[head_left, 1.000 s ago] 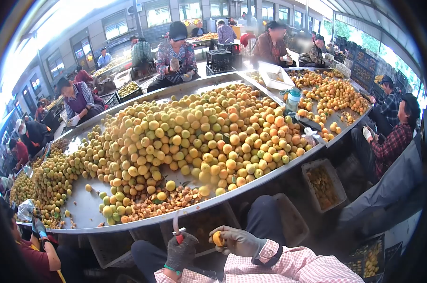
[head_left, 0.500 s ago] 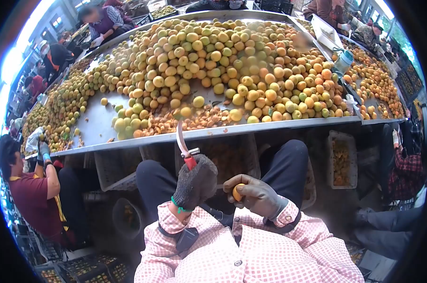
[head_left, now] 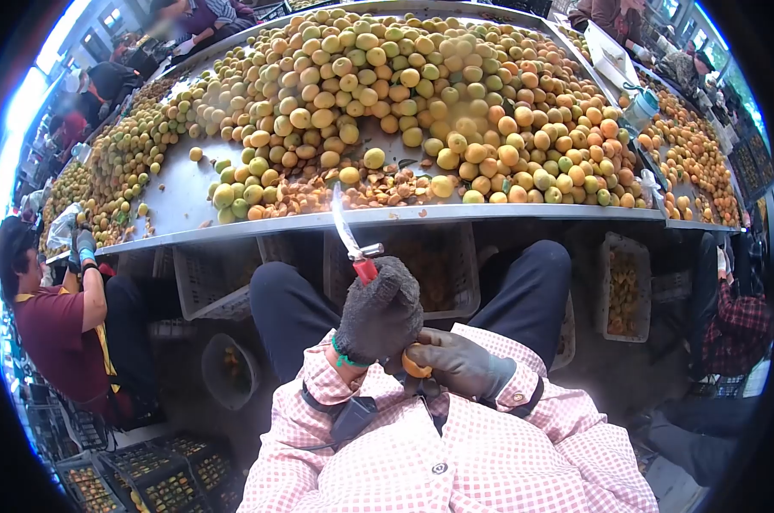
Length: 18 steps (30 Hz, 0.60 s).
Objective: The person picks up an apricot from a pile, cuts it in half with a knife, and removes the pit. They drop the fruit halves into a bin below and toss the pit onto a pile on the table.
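My left hand [head_left: 380, 309], in a dark knit glove with a green cuff edge, is closed around the red handle of a knife [head_left: 346, 229]. The curved blade points up and away from me, with a small metal piece at its base. Close beside it, my right hand [head_left: 465, 362] in a grey-brown glove pinches an apricot [head_left: 414, 368] between thumb and fingers. The lower left hand meets the apricot, and its glove hides part of the fruit. Both hands are above my lap, in front of my pink checked shirt.
A metal table [head_left: 318, 223] ahead bears heaped apricots [head_left: 361, 81] and a pile of halved pieces [head_left: 314, 197]. Beneath it stand plastic crates [head_left: 220, 286], another crate of fruit [head_left: 623, 295] and a bucket [head_left: 230, 376]. A person in maroon [head_left: 66, 333] works at left.
My left hand with the knife has moved right, up against the apricot in my right hand. The two hands were apart before. The view has tilted slightly downward.
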Available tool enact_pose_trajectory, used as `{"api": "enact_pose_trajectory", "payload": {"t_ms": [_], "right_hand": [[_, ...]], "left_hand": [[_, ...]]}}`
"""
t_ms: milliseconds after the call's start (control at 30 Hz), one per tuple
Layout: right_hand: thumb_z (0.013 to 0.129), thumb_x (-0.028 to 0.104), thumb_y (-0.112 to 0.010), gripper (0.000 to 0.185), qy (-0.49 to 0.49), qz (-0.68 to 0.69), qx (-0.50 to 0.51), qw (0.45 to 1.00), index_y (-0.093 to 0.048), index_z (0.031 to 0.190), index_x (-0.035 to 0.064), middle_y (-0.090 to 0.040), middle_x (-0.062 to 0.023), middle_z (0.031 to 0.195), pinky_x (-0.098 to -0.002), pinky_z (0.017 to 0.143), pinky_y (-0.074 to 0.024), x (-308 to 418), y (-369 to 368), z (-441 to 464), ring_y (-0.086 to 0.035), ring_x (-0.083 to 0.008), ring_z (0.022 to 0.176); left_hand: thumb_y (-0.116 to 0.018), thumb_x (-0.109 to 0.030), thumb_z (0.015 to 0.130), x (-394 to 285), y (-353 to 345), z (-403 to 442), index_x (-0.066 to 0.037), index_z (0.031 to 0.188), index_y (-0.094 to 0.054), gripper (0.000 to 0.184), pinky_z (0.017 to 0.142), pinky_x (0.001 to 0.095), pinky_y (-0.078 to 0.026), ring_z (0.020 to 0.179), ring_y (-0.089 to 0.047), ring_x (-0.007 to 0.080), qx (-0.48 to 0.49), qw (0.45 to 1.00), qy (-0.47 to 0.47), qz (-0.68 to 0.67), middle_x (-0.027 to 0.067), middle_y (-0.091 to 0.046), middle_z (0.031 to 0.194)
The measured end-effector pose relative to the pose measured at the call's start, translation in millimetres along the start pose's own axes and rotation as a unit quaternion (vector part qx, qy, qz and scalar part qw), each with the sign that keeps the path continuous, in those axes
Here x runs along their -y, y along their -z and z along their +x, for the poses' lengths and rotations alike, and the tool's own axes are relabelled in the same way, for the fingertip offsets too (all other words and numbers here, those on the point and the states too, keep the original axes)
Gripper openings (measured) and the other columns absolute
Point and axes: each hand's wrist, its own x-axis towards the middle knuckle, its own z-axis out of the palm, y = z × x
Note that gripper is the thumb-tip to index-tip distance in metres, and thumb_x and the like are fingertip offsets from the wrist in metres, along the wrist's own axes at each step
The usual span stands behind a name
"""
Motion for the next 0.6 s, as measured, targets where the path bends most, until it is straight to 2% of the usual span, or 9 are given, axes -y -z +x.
{"api": "enact_pose_trajectory", "payload": {"t_ms": [33, 167, 233, 267, 333, 467, 533, 567, 600], "right_hand": [[0.091, 0.033, -0.061, 0.045, -0.01, 0.016, -0.009, 1.0, -0.049, 0.125, 0.0048, -0.058, -0.005, 0.106, -0.0257, 0.08, -0.0453, -2, 1, 0, -0.054, -0.0122, 0.085], [0.091, 0.03, -0.062, 0.044, 0.015, 0.056, -0.006, 0.998, -0.05, 0.124, 0.0034, -0.059, -0.0046, 0.107, -0.0252, 0.083, -0.0448, -4, 0, 2, -0.055, -0.0118, 0.09], [0.092, 0.027, -0.062, 0.04, 0.07, -0.067, -0.078, 0.992, -0.052, 0.122, 0.0022, -0.059, -0.0048, 0.109, -0.026, 0.086, -0.0444, 1, -9, -1, -0.054, -0.0123, 0.095], [0.092, 0.027, -0.062, 0.04, 0.07, -0.066, -0.078, 0.992, -0.052, 0.122, 0.0022, -0.059, -0.0048, 0.109, -0.026, 0.086, -0.0444, 1, -13, -2, -0.054, -0.0123, 0.095], [0.093, 0.025, -0.059, 0.035, 0.157, -0.081, -0.081, 0.981, -0.055, 0.119, 0.0017, -0.059, -0.0054, 0.109, -0.0268, 0.09, -0.0432, 1, -17, -3, -0.054, -0.0129, 0.099], [0.094, 0.023, -0.058, 0.031, 0.196, -0.155, -0.081, 0.965, -0.057, 0.116, 0.0009, -0.06, -0.0058, 0.108, -0.0256, 0.089, -0.0427, -6, 5, 0, -0.054, -0.0123, 0.097], [0.094, 0.024, -0.057, 0.031, 0.11, -0.006, -0.13, 0.985, -0.057, 0.113, -0.0006, -0.061, -0.0061, 0.105, -0.0261, 0.085, -0.0441, -6, 8, 3, -0.056, -0.0127, 0.092], [0.093, 0.024, -0.059, 0.026, 0.129, 0.031, -0.147, 0.98, -0.06, 0.106, 0.0007, -0.062, -0.0052, 0.095, -0.0269, 0.079, -0.0456, -5, 5, 1, -0.057, -0.0131, 0.085], [0.093, 0.024, -0.059, 0.026, 0.129, 0.031, -0.147, 0.98, -0.06, 0.106, 0.0007, -0.062, -0.0052, 0.095, -0.0269, 0.079, -0.0456, -6, 6, 3, -0.057, -0.0131, 0.085]], "left_hand": [[-0.061, -0.022, 0.091, 2, -1, -1, -0.008, 0.086, -0.051, 0.017, 0.048, 0.0298, -0.042, 0.058, -0.051, 0.0163, -0.004, 1.0, -0.007, -0.003, 0.0038, -0.051, 0.073], [-0.06, -0.025, 0.091, 6, 10, 4, -0.007, 0.089, -0.051, 0.02, 0.046, 0.0289, -0.041, 0.055, -0.049, 0.0155, 0.039, 0.999, -0.001, -0.037, 0.0042, -0.049, 0.071], [-0.06, -0.028, 0.091, 7, 10, 11, -0.006, 0.099, -0.052, 0.025, 0.043, 0.0273, -0.039, 0.051, -0.047, 0.0139, 0.061, 0.997, -0.022, 0.037, 0.0035, -0.048, 0.07], [-0.06, -0.028, 0.091, 8, 7, 11, -0.006, 0.099, -0.052, 0.025, 0.043, 0.0273, -0.039, 0.051, -0.047, 0.0139, 0.06, 0.997, -0.022, 0.036, 0.0035, -0.048, 0.07], [-0.06, -0.03, 0.091, 8, -3, 12, -0.005, 0.112, -0.052, 0.033, 0.041, 0.025, -0.037, 0.048, -0.045, 0.0128, -0.045, 0.995, -0.067, 0.064, 0.0025, -0.045, 0.067], [-0.059, -0.029, 0.092, 7, 8, 14, -0.004, 0.119, -0.05, 0.038, 0.04, 0.0247, -0.036, 0.047, -0.045, 0.0127, 0.004, 0.999, -0.039, 0.0, 0.0023, -0.045, 0.069], [-0.058, -0.029, 0.093, 8, 5, 18, -0.005, 0.12, -0.049, 0.037, 0.04, 0.0257, -0.038, 0.047, -0.045, 0.0128, -0.01, 0.995, -0.078, 0.056, 0.0021, -0.045, 0.069], [-0.058, -0.029, 0.093, 11, 0, 20, -0.005, 0.12, -0.049, 0.037, 0.04, 0.0257, -0.038, 0.047, -0.045, 0.0128, -0.011, 0.995, -0.078, 0.056, 0.0021, -0.045, 0.069], [-0.054, -0.032, 0.094, 14, -13, 23, -0.007, 0.12, -0.049, 0.037, 0.039, 0.0257, -0.035, 0.045, -0.041, 0.0115, -0.086, 0.988, -0.108, 0.073, 0.0002, -0.042, 0.068]]}}
